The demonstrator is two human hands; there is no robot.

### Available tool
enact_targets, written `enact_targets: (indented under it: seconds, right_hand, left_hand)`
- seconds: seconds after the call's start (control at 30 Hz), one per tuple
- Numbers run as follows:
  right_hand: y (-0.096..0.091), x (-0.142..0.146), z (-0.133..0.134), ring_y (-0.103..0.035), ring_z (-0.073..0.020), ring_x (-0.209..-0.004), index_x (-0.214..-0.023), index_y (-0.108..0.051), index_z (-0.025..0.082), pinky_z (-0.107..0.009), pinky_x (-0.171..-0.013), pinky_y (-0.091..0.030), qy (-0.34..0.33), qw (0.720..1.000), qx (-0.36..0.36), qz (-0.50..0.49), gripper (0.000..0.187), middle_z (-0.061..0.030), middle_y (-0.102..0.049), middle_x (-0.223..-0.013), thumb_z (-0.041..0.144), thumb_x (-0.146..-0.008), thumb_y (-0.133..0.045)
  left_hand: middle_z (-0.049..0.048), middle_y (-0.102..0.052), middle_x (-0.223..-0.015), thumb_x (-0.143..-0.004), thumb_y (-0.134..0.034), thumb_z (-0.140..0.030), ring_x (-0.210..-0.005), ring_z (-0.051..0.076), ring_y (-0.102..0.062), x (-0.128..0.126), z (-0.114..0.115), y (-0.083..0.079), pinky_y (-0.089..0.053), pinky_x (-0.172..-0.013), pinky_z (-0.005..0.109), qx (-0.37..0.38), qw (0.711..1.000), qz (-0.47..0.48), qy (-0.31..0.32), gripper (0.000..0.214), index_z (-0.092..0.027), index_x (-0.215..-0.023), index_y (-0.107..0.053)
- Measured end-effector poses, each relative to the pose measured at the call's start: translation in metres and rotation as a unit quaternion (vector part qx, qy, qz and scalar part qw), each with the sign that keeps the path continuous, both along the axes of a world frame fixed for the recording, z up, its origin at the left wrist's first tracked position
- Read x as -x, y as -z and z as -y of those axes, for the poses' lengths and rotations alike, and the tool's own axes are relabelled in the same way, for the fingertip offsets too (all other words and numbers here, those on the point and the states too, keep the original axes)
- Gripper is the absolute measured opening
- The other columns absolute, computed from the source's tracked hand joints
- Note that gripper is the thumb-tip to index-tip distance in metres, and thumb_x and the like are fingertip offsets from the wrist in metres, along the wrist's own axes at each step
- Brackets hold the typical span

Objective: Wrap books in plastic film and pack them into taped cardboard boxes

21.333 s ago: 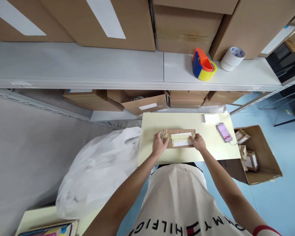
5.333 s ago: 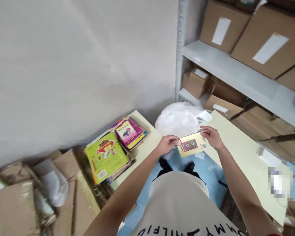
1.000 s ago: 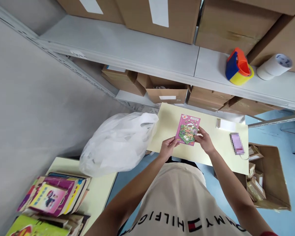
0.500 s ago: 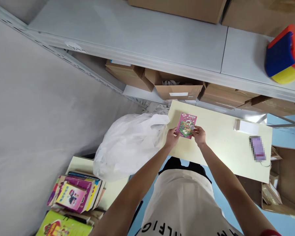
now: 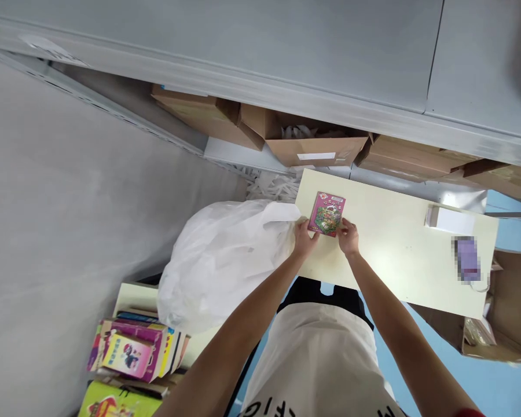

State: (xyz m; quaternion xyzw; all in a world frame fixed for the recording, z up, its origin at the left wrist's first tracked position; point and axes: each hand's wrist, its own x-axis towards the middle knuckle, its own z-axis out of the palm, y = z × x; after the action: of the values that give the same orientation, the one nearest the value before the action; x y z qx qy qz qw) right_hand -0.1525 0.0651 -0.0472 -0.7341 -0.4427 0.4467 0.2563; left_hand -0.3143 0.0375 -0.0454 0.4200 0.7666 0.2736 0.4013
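Clock: centred on the purple book [image 5: 328, 214], twelve toward the shelf [image 5: 286, 52]
Held: one purple book, over the left end of one table [image 5: 382, 249]; whether it lies flat there I cannot tell
Other tabletop things: two, a white box [image 5: 454, 220] at three and a purple phone-like item [image 5: 467, 259], blurred, between three and four
Cardboard boxes under the shelf: at least four, from eleven to two; the flap-open box [image 5: 316, 150] has whitish stuff inside
Bag: one big white bag [image 5: 230, 255], between eight and nine
Book pile [image 5: 130, 353]: one, at eight; how many books I cannot tell
Left hand [image 5: 304, 236]: at eight, gripping the book's lower left corner; left forearm [image 5: 260, 301] comes in from seven
Right hand [image 5: 348, 236]: near four, fingers curled on the lower right corner, gripping it too; right forearm [image 5: 373, 289] comes in from five
Edges: table's left edge near the book at nine, bag just beyond; far edge near at twelve
Room: tabletop runs from the right hand toward three, up to the white box
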Motion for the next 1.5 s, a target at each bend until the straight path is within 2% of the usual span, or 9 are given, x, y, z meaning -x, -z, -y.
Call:
enact_targets:
  seconds: [0.17, 0.4, 0.73, 0.93, 1.1, 1.2, 1.3, 1.4, 1.5]
  right_hand:
    - [-0.003, 0.007, 0.004, -0.066, -0.0197, -0.081, -0.125, -0.064, 0.015, -0.040, -0.082, -0.058, -0.030, 0.999, 0.001, -0.015, 0.050, -0.0141, -0.064, -0.115, 0.031, -0.078, -0.058]
    - [0.007, 0.028, -0.032, -0.066, -0.0192, -0.080, -0.128, -0.062, 0.015, -0.042, -0.084, -0.058, -0.064, 0.998, -0.015, -0.017, 0.052, -0.0140, -0.062, -0.117, 0.026, -0.077, -0.060]
    - [0.004, 0.039, -0.048, -0.065, -0.0197, -0.080, -0.127, -0.063, 0.013, -0.043, -0.086, -0.057, -0.068, 0.997, -0.008, -0.016, 0.053, -0.0140, -0.062, -0.116, 0.024, -0.076, -0.061]
    - [-0.033, 0.039, -0.040, -0.065, -0.0215, -0.088, -0.123, -0.063, 0.015, -0.041, -0.078, -0.059, -0.030, 0.999, -0.013, -0.039, 0.049, -0.0155, -0.061, -0.118, 0.028, -0.076, -0.062]
    - [-0.142, -0.018, -0.025, -0.065, -0.0183, -0.091, -0.123, -0.061, 0.025, -0.036, -0.075, -0.059, -0.017, 0.976, -0.211, -0.054, 0.038, -0.0107, -0.062, -0.118, 0.035, -0.086, -0.059]
    - [-0.216, -0.087, -0.041, -0.065, -0.0177, -0.092, -0.122, -0.061, 0.027, -0.036, -0.077, -0.058, 0.023, 0.930, -0.365, 0.021, 0.038, -0.0081, -0.063, -0.115, 0.039, -0.086, -0.063]
    - [-0.269, -0.167, -0.090, -0.065, -0.0184, -0.094, -0.126, -0.058, 0.026, -0.038, -0.080, -0.057, 0.085, 0.891, -0.433, 0.106, 0.048, -0.0085, -0.061, -0.121, 0.045, -0.083, -0.067]
    - [-0.289, -0.232, -0.162, -0.063, -0.0233, -0.104, -0.131, -0.056, 0.024, -0.045, -0.087, -0.055, 0.093, 0.884, -0.442, 0.125, 0.058, -0.0123, -0.059, -0.127, 0.052, -0.081, -0.067]
    - [-0.279, -0.261, -0.228, -0.062, -0.0270, -0.112, -0.134, -0.054, 0.018, -0.052, -0.090, -0.053, 0.016, 0.904, -0.425, 0.051, 0.063, -0.0142, -0.059, -0.126, 0.059, -0.085, -0.059]
  left_hand:
    - [0.0135, -0.058, -0.117, -0.074, -0.065, -0.019, -0.110, 0.028, -0.059, -0.004, 0.007, 0.008, -0.049, -0.094, 0.043, 0.022, 0.997, 0.070, -0.038, 0.048, -0.019, -0.122, -0.057]
    - [0.0150, -0.057, -0.123, -0.072, -0.067, -0.024, -0.124, 0.032, -0.050, 0.004, -0.023, 0.015, -0.043, -0.104, 0.045, -0.012, 0.997, 0.054, -0.061, 0.052, -0.018, -0.122, -0.056]
    - [0.0154, -0.058, -0.127, -0.073, -0.066, -0.024, -0.131, 0.033, -0.045, 0.008, -0.035, 0.002, -0.033, -0.114, 0.046, 0.013, 0.997, 0.047, -0.067, 0.053, -0.017, -0.124, -0.055]
    - [0.0175, -0.048, -0.138, -0.073, -0.069, -0.023, -0.139, 0.034, -0.039, 0.002, -0.029, -0.016, -0.032, -0.117, 0.048, 0.035, 0.994, 0.056, -0.086, 0.062, -0.017, -0.131, -0.049]
    - [0.0152, -0.057, -0.129, -0.073, -0.073, -0.027, -0.129, 0.034, -0.050, -0.030, -0.043, -0.072, -0.042, -0.109, 0.052, -0.015, 0.992, 0.114, 0.056, 0.050, -0.019, -0.120, -0.058]
    - [0.0112, -0.061, -0.125, -0.082, -0.067, -0.033, -0.112, 0.025, -0.063, -0.065, -0.075, -0.133, -0.053, -0.097, 0.044, -0.116, 0.956, 0.197, 0.186, 0.038, -0.023, -0.118, -0.061]
    - [0.0099, -0.063, -0.123, -0.085, -0.066, -0.037, -0.108, 0.021, -0.065, -0.111, -0.124, -0.201, -0.053, -0.097, 0.039, -0.243, 0.910, 0.222, 0.250, 0.037, -0.022, -0.118, -0.062]
    - [0.0102, -0.064, -0.124, -0.085, -0.068, -0.041, -0.113, 0.022, -0.063, -0.161, -0.182, -0.252, -0.050, -0.100, 0.039, -0.325, 0.885, 0.228, 0.244, 0.037, -0.020, -0.116, -0.064]
    - [0.0120, -0.062, -0.130, -0.084, -0.069, -0.047, -0.128, 0.028, -0.054, -0.208, -0.235, -0.275, -0.042, -0.110, 0.045, -0.362, 0.880, 0.247, 0.182, 0.043, -0.017, -0.115, -0.064]
